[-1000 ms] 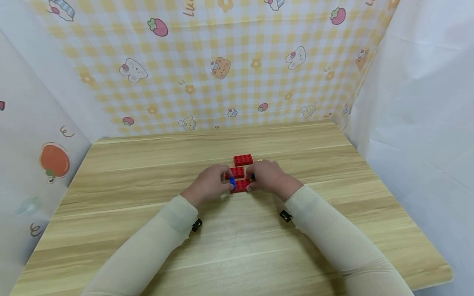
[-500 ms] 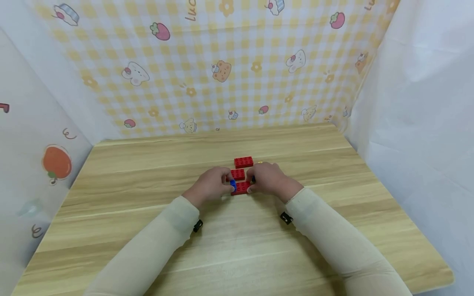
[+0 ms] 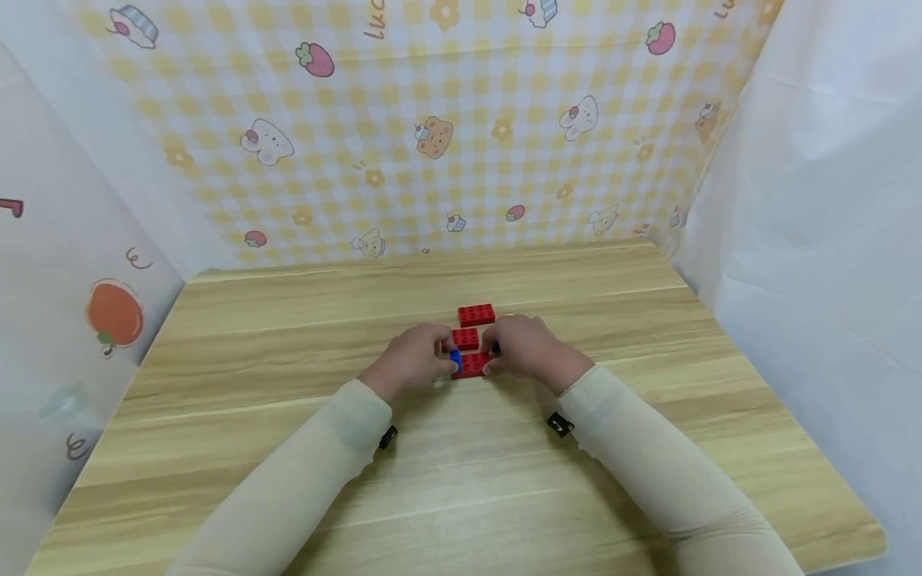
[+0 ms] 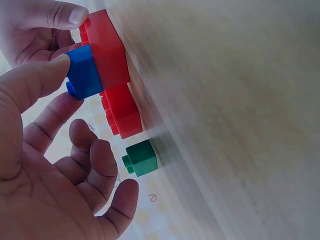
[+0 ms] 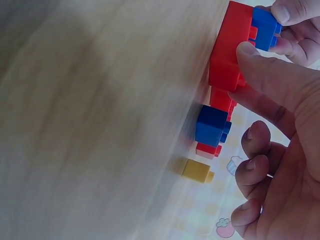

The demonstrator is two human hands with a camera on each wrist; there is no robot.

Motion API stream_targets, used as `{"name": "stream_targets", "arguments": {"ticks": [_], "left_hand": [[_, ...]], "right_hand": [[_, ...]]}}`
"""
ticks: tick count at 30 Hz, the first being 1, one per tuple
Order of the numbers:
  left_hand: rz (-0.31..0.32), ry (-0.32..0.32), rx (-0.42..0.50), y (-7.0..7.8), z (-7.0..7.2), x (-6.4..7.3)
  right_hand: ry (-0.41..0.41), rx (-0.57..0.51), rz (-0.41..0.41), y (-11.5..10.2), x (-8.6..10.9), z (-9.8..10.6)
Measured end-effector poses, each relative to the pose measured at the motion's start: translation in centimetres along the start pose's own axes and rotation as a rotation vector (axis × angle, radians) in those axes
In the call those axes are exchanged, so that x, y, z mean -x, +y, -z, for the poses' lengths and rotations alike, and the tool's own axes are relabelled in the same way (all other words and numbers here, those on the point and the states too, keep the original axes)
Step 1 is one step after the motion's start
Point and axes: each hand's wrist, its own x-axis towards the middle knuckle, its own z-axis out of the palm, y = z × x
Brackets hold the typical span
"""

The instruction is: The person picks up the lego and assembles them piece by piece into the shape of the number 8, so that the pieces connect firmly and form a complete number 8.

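Thumb and forefinger of my left hand (image 3: 414, 360) pinch a small blue brick (image 4: 85, 72), which sits over the left end of the nearest red brick's studded top. That red brick (image 3: 472, 366) lies on the table, studs up. My right hand (image 3: 527, 348) grips its other end, the thumb on the near side and the forefinger behind, as the right wrist view shows. The other fingers of both hands are loosely bent. Just behind lies a second red brick (image 3: 464, 339), partly covered by the left fingers in the head view.
A third red brick (image 3: 476, 314) lies farther back. A small green brick (image 4: 142, 157) is beyond the left fingers. Past the right hand lie a dark blue brick (image 5: 210, 125) and a yellow one (image 5: 196, 171). A checked cloth (image 3: 324, 160) hangs behind the wooden table (image 3: 461, 496).
Both hands keep their hold on the blue and red bricks with hardly any movement. The head view has shifted slightly.
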Motion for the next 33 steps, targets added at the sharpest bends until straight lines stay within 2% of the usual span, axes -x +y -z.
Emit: {"name": "stream_targets", "arguments": {"ticks": [9, 14, 21, 33], "left_hand": [[-0.016, 0.004, -0.016, 0.1, 0.0, 0.2], [-0.027, 0.007, -0.028, 0.1, 0.0, 0.2], [-0.020, 0.012, -0.034, 0.3, 0.0, 0.4], [-0.028, 0.008, -0.035, 0.0, 0.0, 0.2]], "right_hand": [[0.023, -0.158, -0.019, 1.2, 0.1, 1.1], [0.044, -0.191, -0.050, 2.0, 0.0, 1.8], [0.038, -0.255, -0.113, 2.8, -0.3, 1.8], [0.029, -0.239, -0.123, 3.3, -1.1, 0.9]]}}
